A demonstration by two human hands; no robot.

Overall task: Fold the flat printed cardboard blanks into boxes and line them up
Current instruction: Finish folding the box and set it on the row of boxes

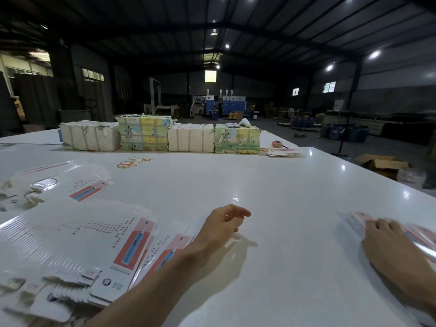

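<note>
**Folding time**

Flat cards (77, 241) lie in a messy pile on the left side of the white bench (283, 267). The left hand (221, 225) floats just above the bench beside that pile, fingers loose, holding nothing. The right hand (389, 234) lies on a blurry card (356, 220) at the right edge. I cannot tell if it grips it. Orange rubber bands (134, 161) lie farther back. Wrapped bundles (188, 138) stand in a row at the far side.

table (271, 232): glossy white, smooth | blanks (70, 237): glossy printed cardboard | bundles (191, 138): matt paper wrap
</note>
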